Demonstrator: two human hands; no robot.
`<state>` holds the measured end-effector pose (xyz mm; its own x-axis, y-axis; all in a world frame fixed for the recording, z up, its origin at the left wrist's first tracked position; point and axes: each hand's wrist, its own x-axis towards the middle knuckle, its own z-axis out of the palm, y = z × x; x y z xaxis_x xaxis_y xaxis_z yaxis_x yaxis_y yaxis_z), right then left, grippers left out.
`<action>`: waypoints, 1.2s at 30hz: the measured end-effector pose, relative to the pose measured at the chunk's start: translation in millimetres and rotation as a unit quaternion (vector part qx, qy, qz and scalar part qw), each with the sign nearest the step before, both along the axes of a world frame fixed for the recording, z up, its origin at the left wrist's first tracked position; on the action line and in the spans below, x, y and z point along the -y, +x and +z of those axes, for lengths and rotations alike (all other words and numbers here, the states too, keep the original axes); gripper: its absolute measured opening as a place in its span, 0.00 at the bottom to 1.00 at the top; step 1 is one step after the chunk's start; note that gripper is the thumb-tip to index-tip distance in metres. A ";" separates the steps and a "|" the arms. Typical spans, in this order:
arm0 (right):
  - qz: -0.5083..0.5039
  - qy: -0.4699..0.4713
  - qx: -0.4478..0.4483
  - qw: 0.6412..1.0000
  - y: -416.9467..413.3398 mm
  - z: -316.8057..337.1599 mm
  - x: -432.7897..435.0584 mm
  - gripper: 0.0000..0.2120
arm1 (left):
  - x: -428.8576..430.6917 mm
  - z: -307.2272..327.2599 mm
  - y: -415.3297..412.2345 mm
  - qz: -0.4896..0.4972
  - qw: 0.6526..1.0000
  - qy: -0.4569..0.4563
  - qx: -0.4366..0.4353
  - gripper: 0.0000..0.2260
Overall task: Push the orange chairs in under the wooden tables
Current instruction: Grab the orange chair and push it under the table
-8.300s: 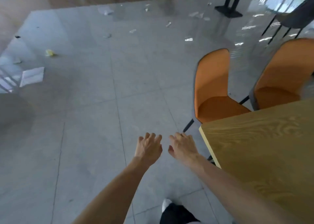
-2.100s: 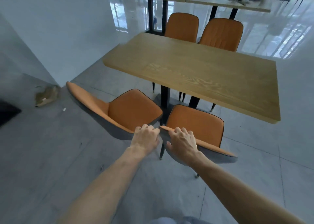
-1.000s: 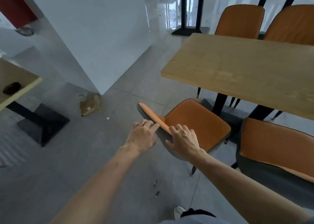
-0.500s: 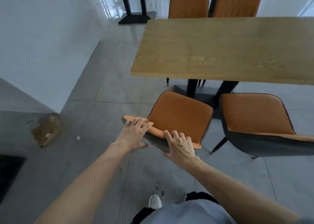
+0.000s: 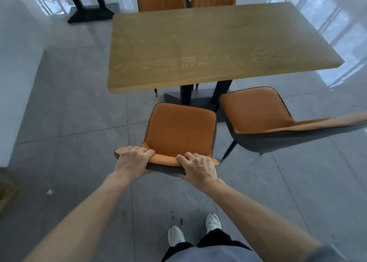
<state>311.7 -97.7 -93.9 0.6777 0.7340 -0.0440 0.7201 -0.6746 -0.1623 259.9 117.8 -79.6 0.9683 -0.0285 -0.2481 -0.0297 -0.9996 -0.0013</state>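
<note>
Orange chair (image 5: 179, 131) backrest is clenched by left hand (image 5: 132, 161) and right hand (image 5: 199, 168); push evenly, straight toward the far wooden bench (image 5: 208, 43), legs clearing its base.

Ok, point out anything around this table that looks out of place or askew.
The right near-side chair stands skewed, angled off the wooden table rather than square to it. Small debris lies on the floor at left. Both hands grip the left chair's backrest.
</note>
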 end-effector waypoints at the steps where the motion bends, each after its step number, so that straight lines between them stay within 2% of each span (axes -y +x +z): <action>1: 0.006 0.002 0.007 1.000 2.3 -0.3 1.7 0.24 | 2.0 -0.6 0.5 0.004 1.000 0.001 0.002 0.20; 11: 0.031 0.003 -0.003 1.000 51.0 -0.3 56.6 0.20 | 62.6 -8.6 28.8 0.030 0.999 0.017 0.005 0.18; 18: 0.066 0.013 -0.024 0.997 98.0 0.0 104.1 0.17 | 118.0 -3.0 54.4 0.082 0.996 0.022 0.017 0.09; 22: 0.087 0.016 -0.024 0.996 125.1 0.4 125.2 0.17 | 149.2 -3.2 67.5 0.114 0.992 0.011 0.045 0.08; 28: 0.129 0.038 -0.011 0.991 145.9 -3.9 134.5 0.20 | 159.4 -7.2 80.7 0.135 0.989 0.025 0.052 0.11; 36: 0.157 0.059 0.005 0.986 157.9 -6.1 146.0 0.18 | 173.8 -9.0 85.7 0.152 0.987 0.031 0.048 0.13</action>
